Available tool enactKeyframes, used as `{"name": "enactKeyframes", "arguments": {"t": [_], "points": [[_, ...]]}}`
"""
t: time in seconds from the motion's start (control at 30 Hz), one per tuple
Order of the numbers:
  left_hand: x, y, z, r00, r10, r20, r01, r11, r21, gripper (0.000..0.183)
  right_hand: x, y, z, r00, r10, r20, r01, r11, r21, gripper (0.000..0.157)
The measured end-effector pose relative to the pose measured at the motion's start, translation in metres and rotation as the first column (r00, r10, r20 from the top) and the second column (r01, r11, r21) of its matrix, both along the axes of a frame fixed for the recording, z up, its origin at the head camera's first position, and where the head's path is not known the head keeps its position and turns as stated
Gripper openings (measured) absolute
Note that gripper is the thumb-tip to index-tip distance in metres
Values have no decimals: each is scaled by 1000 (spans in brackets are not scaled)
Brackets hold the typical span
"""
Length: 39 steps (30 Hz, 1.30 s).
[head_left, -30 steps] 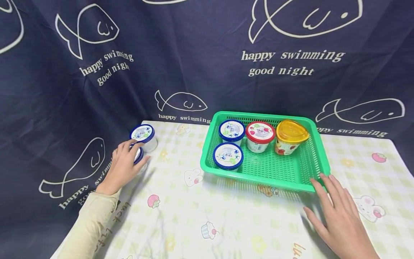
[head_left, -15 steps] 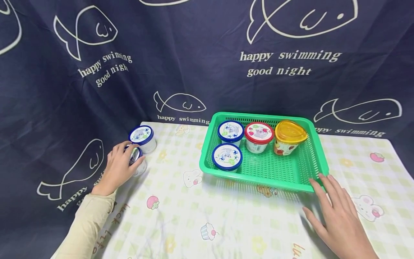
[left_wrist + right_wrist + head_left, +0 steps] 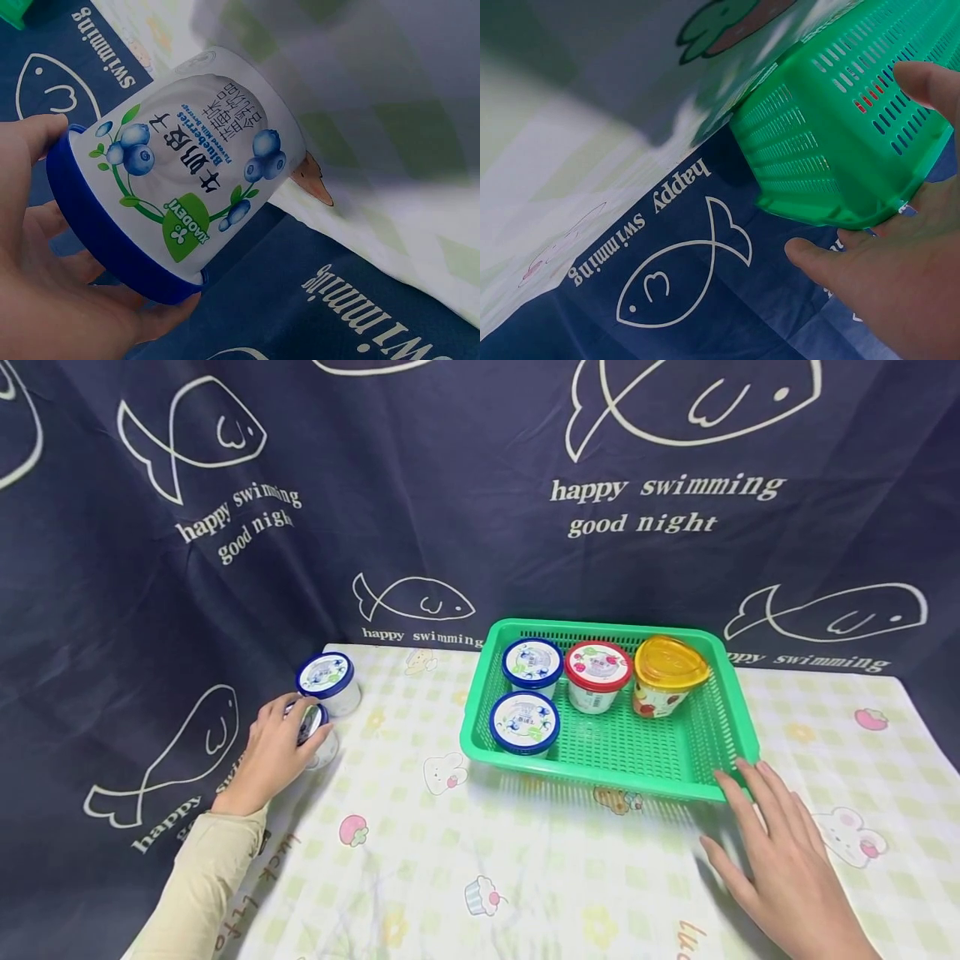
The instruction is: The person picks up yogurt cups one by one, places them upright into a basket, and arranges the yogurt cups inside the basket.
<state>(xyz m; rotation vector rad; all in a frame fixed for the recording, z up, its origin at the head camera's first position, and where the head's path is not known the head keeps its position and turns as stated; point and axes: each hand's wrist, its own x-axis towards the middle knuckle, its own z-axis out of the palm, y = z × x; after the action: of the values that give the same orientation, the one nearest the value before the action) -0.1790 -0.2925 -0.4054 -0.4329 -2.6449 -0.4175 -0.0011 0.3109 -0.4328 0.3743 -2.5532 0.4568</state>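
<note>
At the table's left side, my left hand (image 3: 273, 747) grips a white cup with a blue lid (image 3: 318, 745). In the left wrist view, the thumb and fingers curl round the lid of this blueberry milk cup (image 3: 180, 165), and its printed side faces the camera. Just behind it stands another blue-lidded cup (image 3: 330, 681). My right hand (image 3: 787, 860) lies at the front right corner of the green basket (image 3: 600, 777), fingers extended and fingertips at the rim. The right wrist view has this hand (image 3: 900, 262) beside the basket's slotted wall (image 3: 802, 150).
Inside the basket stand two blue-lidded cups (image 3: 525, 722), a red-lidded cup (image 3: 598, 668) and a cup with a yellow lid (image 3: 670, 664). The patterned tablecloth (image 3: 405, 860) spreads in front of the basket. A dark blue fish-print curtain (image 3: 450, 485) hangs behind and to the left.
My left hand has shifted slightly left and toward me at the near cup, and more of its lid shows. The right hand stays at the basket corner. The head view has drifted slightly.
</note>
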Motion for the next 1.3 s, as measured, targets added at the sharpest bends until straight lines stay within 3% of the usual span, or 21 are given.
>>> {"name": "enactKeyframes", "arguments": {"t": [0.17,0.5,0.73,0.93,1.3], "points": [[-1,0,2,1000,2,10,-2,1000,-25,45,0,-1,1,1000,3,-11,-3,1000,4,82],[-1,1,9,995,5,103,-1,999,-45,50,0,2,2,1000,3,14,-3,1000,3,78],[0,-2,11,998,-1,64,4,999,-38,47,2,1,2,999,-8,36,8,1000,11,74],[5,1,21,1000,-24,-1,24,999,-42,46,2,0,1,1000,-8,23,8,1000,11,77],[19,45,50,986,-124,-110,113,989,-97,46,2,0,-1,1000,-2,15,2,1000,-1,74]]}}
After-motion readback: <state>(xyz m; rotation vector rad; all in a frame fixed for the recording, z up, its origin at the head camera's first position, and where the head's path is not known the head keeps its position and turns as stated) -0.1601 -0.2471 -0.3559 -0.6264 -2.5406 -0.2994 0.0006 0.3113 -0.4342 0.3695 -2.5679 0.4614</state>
